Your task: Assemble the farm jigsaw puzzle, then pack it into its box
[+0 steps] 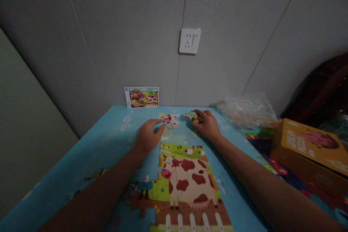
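A partly joined puzzle (190,185) showing a spotted cow and a white fence lies on the blue table cover. Beyond it, near the wall, are loose pieces (172,120), one with a red barn. My left hand (149,136) is at the left side of these pieces, thumb and forefinger apart, with nothing visible between them. Over to the right, my right hand (207,125) has its fingers on some puzzle pieces (190,115), partly covered by the fingers.
A picture card (143,97) leans on the wall at the back left. Clear plastic bags (248,110) lie at the back right, near an orange puzzle box (312,148). A white socket (190,41) is on the wall.
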`<state>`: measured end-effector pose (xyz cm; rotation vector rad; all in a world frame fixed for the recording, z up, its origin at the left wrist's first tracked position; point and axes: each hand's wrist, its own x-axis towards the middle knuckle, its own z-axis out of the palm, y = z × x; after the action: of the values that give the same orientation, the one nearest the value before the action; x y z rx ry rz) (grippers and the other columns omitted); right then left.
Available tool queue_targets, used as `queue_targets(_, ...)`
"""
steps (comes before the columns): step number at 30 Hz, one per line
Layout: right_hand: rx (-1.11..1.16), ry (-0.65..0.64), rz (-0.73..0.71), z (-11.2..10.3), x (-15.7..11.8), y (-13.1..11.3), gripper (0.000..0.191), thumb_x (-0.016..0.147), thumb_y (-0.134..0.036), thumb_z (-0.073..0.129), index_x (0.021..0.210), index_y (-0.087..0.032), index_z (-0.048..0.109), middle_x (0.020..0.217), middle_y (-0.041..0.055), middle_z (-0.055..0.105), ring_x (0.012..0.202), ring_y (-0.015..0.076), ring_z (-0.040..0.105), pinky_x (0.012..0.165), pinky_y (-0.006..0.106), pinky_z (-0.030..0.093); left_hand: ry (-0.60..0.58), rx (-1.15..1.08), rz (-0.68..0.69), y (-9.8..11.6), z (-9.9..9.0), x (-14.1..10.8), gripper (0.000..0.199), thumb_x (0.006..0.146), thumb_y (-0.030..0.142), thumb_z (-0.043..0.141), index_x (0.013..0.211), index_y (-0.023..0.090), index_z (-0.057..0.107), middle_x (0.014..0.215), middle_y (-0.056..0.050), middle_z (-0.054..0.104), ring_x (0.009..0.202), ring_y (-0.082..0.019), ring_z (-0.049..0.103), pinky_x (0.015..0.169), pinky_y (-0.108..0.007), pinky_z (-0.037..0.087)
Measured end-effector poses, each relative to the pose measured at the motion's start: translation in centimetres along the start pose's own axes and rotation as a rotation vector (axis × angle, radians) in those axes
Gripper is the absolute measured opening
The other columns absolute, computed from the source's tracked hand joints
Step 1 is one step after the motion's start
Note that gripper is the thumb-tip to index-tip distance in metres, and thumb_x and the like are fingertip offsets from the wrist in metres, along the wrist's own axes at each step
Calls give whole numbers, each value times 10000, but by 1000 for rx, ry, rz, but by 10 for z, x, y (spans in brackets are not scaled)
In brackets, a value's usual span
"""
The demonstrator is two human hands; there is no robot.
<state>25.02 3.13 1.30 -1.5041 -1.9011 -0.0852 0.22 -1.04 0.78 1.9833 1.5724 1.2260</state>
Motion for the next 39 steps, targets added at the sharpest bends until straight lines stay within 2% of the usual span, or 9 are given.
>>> queue_targets(4, 180, 92, -195, -7, -14, -37, 521, 780, -246, 592, 1298, -232, 541, 1044, 88, 499, 909, 202, 552, 863, 330, 468, -68, -696, -187, 19, 10, -6, 461, 781, 429, 626, 1144, 158, 542, 1100, -110, 658, 1001, -222, 644, 898, -367, 505)
queue_targets(7, 289, -112, -424, -7, -34, -73, 701, 823, -327, 605, 1451, -232, 307, 1196, 128, 456, 1072, 244, 513, 920, 383, 455, -298, -1032, -303, 34, 17, -15, 498, 772, 465, 638, 1152, 168, 514, 1062, -87, 674, 963, -220, 659, 823, -340, 535)
queue_targets(10, 265, -197, -468, -6, -45, -91, 873, 829, -433, 610, 1501, -169, 119, 1270, 189, 416, 1153, 299, 458, 939, 459, 435, -375, -1136, -355, 43, 15, -19, 463, 746, 368, 700, 1126, 173, 521, 1048, -72, 682, 930, -216, 670, 768, -302, 548)
queue_targets(14, 171, -180, -496, -14, -37, -77, 852, 841, -536, 548, 1493, -153, 155, 1359, 205, 387, 1232, 325, 398, 993, 491, 379, -318, -1209, -418, 44, 7, -15, 389, 766, 246, 690, 1110, 170, 525, 1030, -77, 684, 822, -195, 688, 664, -284, 573)
queue_targets(18, -173, -106, -21, -25, -23, -43, 641, 888, -476, 481, 1381, -75, 400, 1257, 252, 490, 1157, 366, 468, 928, 499, 403, -168, -1229, -453, 38, -1, -8, 335, 777, 146, 652, 1087, 167, 528, 983, -74, 682, 776, -194, 694, 661, -349, 601)
queue_targets(22, -426, -375, 278, -31, -18, -15, 605, 790, -570, 583, 1093, -49, 630, 1096, 279, 595, 1022, 395, 574, 796, 446, 452, -30, -1260, -472, 28, -8, -2, 414, 785, 92, 612, 1152, 237, 489, 992, -39, 663, 798, -196, 698, 656, -382, 611)
queue_targets(26, -384, -504, 300, -32, -17, -7, 530, 824, -496, 573, 1077, -34, 632, 1004, 252, 666, 935, 330, 647, 717, 345, 451, 2, -1248, -537, 24, -11, 0, 389, 786, 107, 593, 1129, 258, 486, 869, -14, 648, 652, -190, 686, 479, -328, 589)
queue_targets(33, -363, -421, 338, -31, -16, -6, 507, 762, -519, 632, 951, -49, 666, 993, 279, 660, 945, 346, 630, 684, 337, 421, 23, -1138, -542, 29, -11, 1, 173, 804, 266, 610, 927, 197, 510, 732, 15, 597, 442, -130, 591, 261, -201, 427)
queue_targets(39, 317, -230, 117, -20, -19, -21, 301, 821, -184, 501, 1119, -150, 482, 766, 48, 635, 654, 159, 560, 598, 268, 378, 164, -880, -461, 29, -9, -1, 277, 760, 405, 647, 795, 210, 454, 575, 69, 527, 344, -112, 500, 259, -195, 351)
